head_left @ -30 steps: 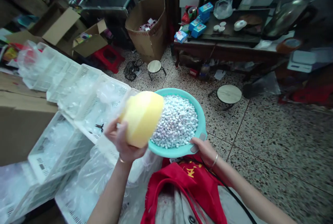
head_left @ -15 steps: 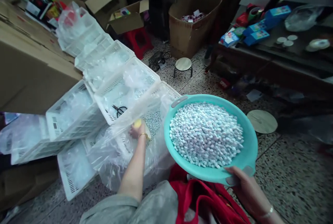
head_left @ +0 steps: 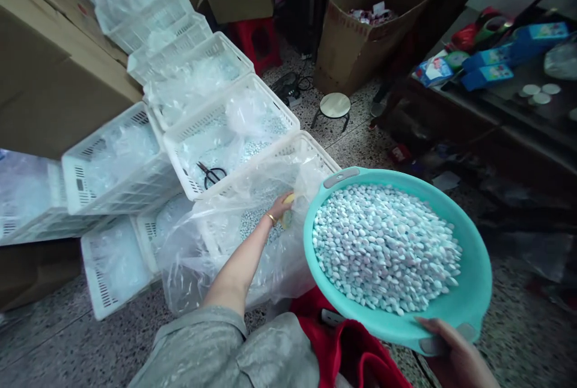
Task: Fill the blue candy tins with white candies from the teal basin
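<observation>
My left hand (head_left: 280, 209) reaches into the plastic-lined crate in front of me, closed around a yellow scoop-like thing (head_left: 288, 199); its full shape is partly hidden. Below and beside it lie many small pale pellets (head_left: 252, 223) inside the clear plastic liner (head_left: 187, 255). On the right, a turquoise basin (head_left: 473, 280) holds a heap of similar pale pellets (head_left: 387, 243). My right hand (head_left: 455, 349) grips the basin's near rim at the grey handle, thumb on top and other fingers hidden underneath. The basin tilts slightly beside the crate.
Scissors (head_left: 211, 175) lie in the adjoining white crate (head_left: 232, 90). More lined crates (head_left: 112, 201) stand to the left and beyond. A low round stool (head_left: 335, 105), a large carton (head_left: 347, 54) and a red stool (head_left: 256, 45) stand ahead. Blue boxes (head_left: 489, 75) rest on a table at right.
My left hand has swept right across the lined crate with the yellow scoop-like thing, towards the basin. My right hand keeps its hold on the basin. The view has shifted.
</observation>
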